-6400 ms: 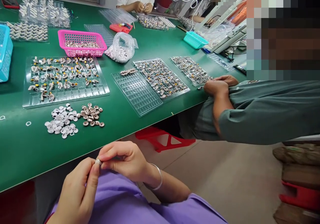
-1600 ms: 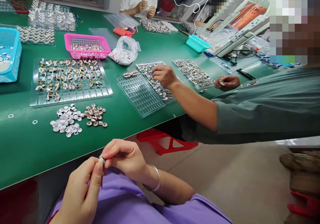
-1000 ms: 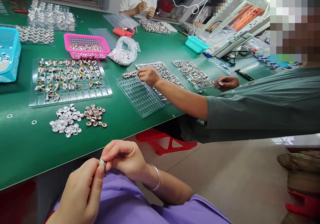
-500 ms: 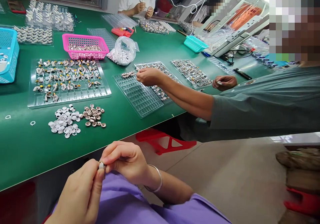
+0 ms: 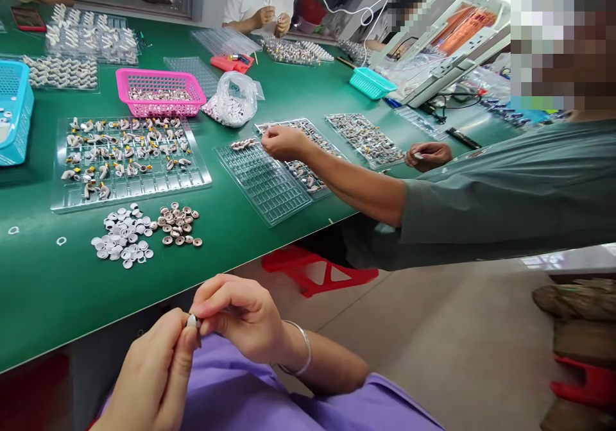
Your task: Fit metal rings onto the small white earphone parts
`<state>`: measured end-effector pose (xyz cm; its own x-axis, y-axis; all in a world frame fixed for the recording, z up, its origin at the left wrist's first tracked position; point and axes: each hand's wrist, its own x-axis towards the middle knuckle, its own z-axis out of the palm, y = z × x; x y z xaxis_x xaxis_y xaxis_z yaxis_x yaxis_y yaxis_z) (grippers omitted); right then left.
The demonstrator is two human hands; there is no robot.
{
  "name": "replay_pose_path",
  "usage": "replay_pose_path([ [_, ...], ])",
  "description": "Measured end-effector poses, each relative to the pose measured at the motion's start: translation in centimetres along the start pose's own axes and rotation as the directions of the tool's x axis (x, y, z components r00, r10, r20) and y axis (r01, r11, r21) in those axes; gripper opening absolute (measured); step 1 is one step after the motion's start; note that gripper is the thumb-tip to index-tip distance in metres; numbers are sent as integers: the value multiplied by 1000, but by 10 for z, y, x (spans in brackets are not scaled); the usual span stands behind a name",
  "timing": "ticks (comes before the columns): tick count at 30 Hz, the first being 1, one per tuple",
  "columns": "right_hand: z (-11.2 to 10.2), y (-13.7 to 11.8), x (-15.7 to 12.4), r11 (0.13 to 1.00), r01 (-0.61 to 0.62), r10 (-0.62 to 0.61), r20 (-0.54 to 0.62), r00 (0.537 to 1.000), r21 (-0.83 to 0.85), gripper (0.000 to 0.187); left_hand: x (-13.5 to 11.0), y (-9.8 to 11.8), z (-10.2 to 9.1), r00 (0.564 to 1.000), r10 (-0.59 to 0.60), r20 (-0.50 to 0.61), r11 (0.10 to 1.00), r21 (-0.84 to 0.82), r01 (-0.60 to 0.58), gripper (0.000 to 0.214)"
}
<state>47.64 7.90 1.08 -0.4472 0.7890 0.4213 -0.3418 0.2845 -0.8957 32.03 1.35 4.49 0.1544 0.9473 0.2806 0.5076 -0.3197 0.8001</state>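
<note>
My left hand (image 5: 150, 368) and my right hand (image 5: 238, 314) meet over my lap, just off the table's front edge. Between their fingertips is a small white earbud piece (image 5: 192, 321), mostly covered by the fingers. Left thumb and forefinger pinch it from one side; the right fingertips close on its other side. Nearest on the table lie a pile of white round caps (image 5: 122, 235) and a smaller pile of brownish round caps (image 5: 179, 224). Behind them, a clear compartment tray (image 5: 129, 184) carries rows of grey curved earbud parts with yellow bits.
A pink basket (image 5: 161, 107), a plastic bag of small parts (image 5: 233, 101) and a blue basket (image 5: 19, 113) stand on the green table (image 5: 58, 296). To the right, a co-worker's arm (image 5: 341, 174) reaches over trays. A red stool (image 5: 317, 274) is below.
The view has shifted slightly. My hands stay together on the earbud piece, with only a small shift of the fingers. The co-worker's hand stays over the tray.
</note>
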Motion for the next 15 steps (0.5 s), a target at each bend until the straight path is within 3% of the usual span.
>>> replay_pose_path([
  [7, 2, -3, -3, 998, -29, 27, -43, 999, -54, 3, -3, -1, 2, 994, 72, -78, 980, 190, -56, 21],
  [15, 4, 0, -6, 1000, -10, 8, -54, 998, -27, 12, 0, 2, -1, 1000, 2, -27, 999, 49, 0, 25],
])
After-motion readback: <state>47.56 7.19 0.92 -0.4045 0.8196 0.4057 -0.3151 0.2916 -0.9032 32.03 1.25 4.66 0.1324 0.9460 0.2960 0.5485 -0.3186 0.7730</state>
